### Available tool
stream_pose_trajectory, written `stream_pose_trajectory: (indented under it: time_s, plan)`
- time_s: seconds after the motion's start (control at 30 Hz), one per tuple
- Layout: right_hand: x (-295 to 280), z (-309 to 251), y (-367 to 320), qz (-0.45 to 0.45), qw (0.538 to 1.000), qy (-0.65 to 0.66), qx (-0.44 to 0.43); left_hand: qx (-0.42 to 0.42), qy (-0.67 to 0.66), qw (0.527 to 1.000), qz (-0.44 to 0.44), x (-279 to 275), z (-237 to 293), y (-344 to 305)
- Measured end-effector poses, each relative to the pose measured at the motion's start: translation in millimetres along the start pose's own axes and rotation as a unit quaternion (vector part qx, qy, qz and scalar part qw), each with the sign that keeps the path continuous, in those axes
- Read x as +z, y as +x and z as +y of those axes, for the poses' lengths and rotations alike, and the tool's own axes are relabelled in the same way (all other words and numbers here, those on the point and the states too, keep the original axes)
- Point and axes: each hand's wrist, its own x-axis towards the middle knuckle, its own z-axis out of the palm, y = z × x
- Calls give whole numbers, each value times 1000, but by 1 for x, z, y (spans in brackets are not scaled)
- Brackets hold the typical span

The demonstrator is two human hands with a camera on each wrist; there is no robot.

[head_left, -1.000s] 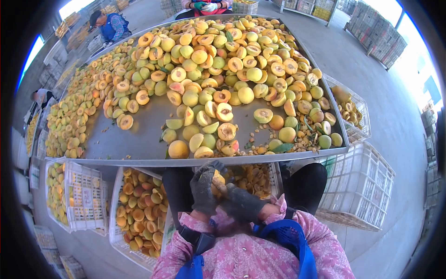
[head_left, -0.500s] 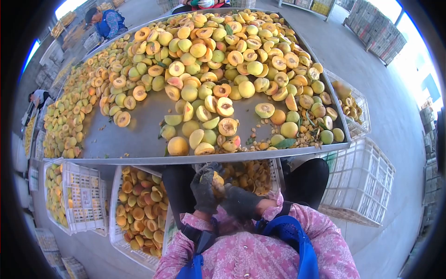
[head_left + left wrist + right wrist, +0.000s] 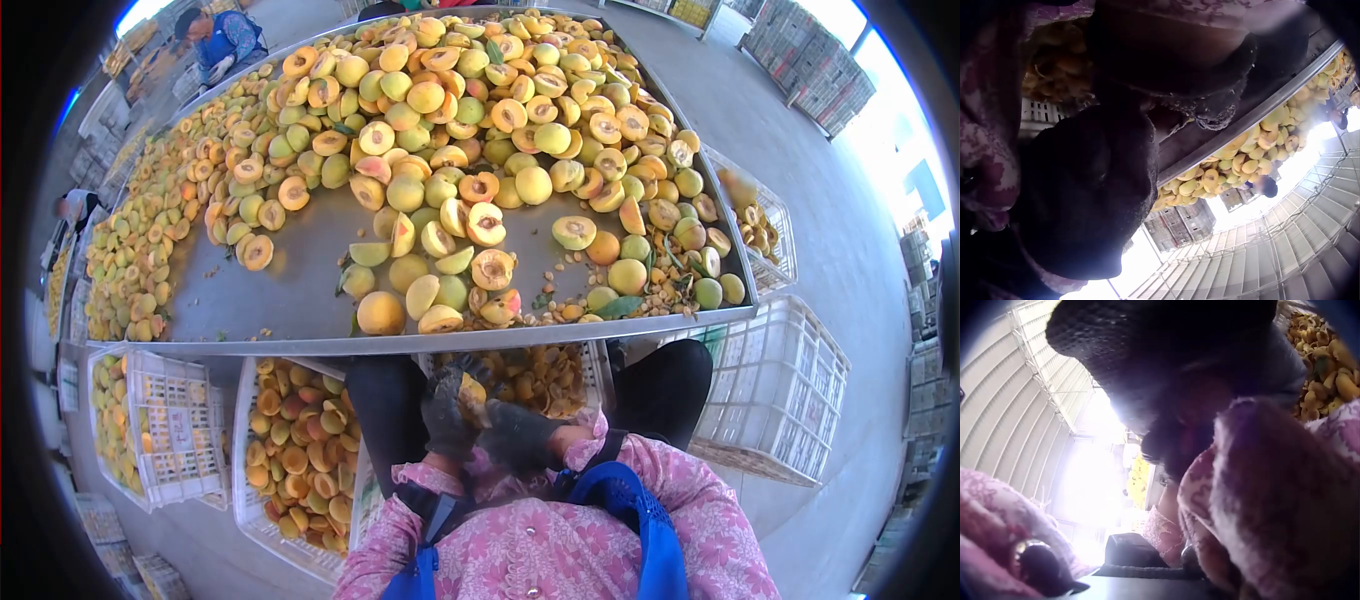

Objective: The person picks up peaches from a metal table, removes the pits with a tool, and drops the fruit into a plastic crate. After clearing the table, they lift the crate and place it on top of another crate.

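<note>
In the head view, my left hand (image 3: 450, 412), in a dark glove, curls round a yellow-orange piece of fruit (image 3: 472, 392) below the table's near edge. My right hand (image 3: 516, 438), also dark-gloved, lies against the fruit's lower right side; its fingers are hidden, and I cannot tell if it holds a tool. Under both hands is a crate of fruit pieces (image 3: 545, 378). Dark glove shapes fill much of both wrist views, where the fruit in hand does not show.
A metal table (image 3: 290, 285) bears heaped whole and halved fruit (image 3: 430, 100). Fruit-filled crates (image 3: 300, 450) stand at the left. An upturned-looking white crate (image 3: 770, 390) is at the right. Another person (image 3: 225, 40) bends over the table's far left side.
The head view has shifted slightly. My hands stay together at the fruit, with the left hand a little turned. The person at the far left has moved an arm towards the table.
</note>
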Motion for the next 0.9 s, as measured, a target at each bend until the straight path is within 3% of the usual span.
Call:
stream_pose_trajectory:
  time_s: [0.03,0.07,0.13,0.17,0.23,0.27,0.33,0.37,0.4,0.43,0.47,0.53,0.57,0.63,0.67,0.73,0.77,0.8,0.83,0.87,0.9]
  plan:
    - [2,5,1,-20,998,52,15,-89,-154,984,19,-3,-10,-3]
    - [6,18,7,-21,998,53,16,-173,-304,936,39,-4,-17,-4]
    - [13,48,22,9,991,-61,-121,-180,-324,928,49,0,-8,-2]
    - [8,35,16,8,991,-61,-119,-186,-343,919,58,2,-2,-1]
    - [-4,-1,-1,-15,1000,-21,9,-194,-343,917,66,5,6,1]
    - [1,19,9,-15,1000,-20,10,-199,-345,914,72,6,8,1]
    - [13,78,36,-100,979,93,-152,-181,-334,924,38,5,10,3]
    - [7,76,33,-101,979,92,-151,-162,-322,933,5,3,10,3]
    - [-2,67,29,-201,925,321,-19,-162,-322,933,7,-1,6,4]
    - [-7,59,24,-284,796,522,115,-97,-182,978,-32,-6,-1,4]
    - [-8,54,18,-285,796,522,114,-29,-37,996,-71,-8,-6,5]
    - [-8,42,6,-288,778,544,127,-47,-82,992,-78,-5,-8,8]
    - [-9,36,1,-288,778,544,127,-65,-126,986,-84,-4,-10,7]
    - [-13,20,-5,-184,905,382,44,-69,-68,993,-65,-7,-20,4]
    - [-17,17,-15,-184,906,380,42,-73,-10,996,-44,-8,-23,4]
    - [-30,19,-36,-252,827,502,-32,-43,-12,999,-11,-1,-10,5]
    - [-31,21,-37,-254,827,500,-32,-15,-15,1000,22,2,3,5]
    - [-30,24,-37,-136,888,438,20,25,177,983,-35,-6,43,8]
    - [-29,31,-36,-13,927,368,70,29,180,983,-37,-12,47,9]
    - [-21,82,-20,57,975,112,-181,16,100,994,-44,-17,49,10]
    - [-25,75,-26,57,975,111,-183,1,20,999,-47,-15,65,13]
